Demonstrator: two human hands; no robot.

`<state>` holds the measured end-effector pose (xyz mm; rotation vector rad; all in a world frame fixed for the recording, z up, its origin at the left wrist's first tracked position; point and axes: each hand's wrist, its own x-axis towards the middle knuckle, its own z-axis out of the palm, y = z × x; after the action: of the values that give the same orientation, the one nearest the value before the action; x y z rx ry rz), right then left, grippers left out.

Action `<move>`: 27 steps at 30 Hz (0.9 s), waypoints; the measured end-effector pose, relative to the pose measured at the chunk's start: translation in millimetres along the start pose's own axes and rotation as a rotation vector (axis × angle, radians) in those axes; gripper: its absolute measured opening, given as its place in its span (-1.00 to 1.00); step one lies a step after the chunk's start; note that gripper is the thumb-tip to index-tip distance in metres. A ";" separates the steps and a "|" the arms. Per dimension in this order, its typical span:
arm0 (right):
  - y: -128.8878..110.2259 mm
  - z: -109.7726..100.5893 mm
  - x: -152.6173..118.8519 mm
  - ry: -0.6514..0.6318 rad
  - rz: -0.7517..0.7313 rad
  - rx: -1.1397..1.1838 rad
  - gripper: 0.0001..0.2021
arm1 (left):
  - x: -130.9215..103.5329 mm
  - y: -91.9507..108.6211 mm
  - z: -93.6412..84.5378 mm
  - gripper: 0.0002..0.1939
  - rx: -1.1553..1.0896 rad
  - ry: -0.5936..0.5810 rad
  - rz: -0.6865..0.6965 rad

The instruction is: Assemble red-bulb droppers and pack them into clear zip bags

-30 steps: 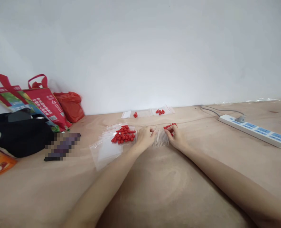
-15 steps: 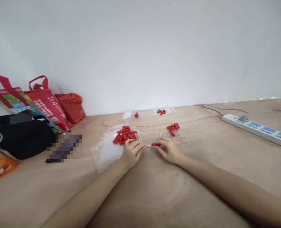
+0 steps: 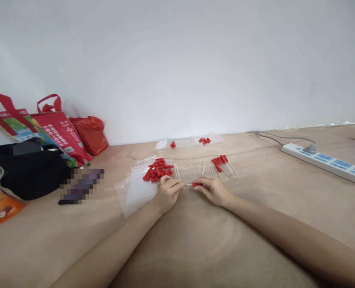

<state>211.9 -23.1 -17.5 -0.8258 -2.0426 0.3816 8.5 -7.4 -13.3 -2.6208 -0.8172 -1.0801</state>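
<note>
the left hand has its fingers clamped on what looks like a tube, the right hand on a red bulb, both just above the tabletop. pushing out of line could snap the tube; a careless knuckle could scatter the nearby row.

—What place are we in?
—We'd say a makeshift work corner: red bulb-shaped caps and thin clear tubes on a brown wooden surface, a long white power strip.
—Home or workshop?
—We can't tell from the plain pale-grey wall.
</note>
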 end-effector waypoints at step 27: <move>-0.5 2.3 -1.0 -0.064 -0.161 -0.170 -0.87 | 2.5 14.5 -3.0 -0.78 -0.021 -0.061 -0.002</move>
<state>210.2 -24.1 -19.2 -0.7517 -2.2063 0.1480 16.2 -19.4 -9.0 -2.6828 -0.8256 -1.0187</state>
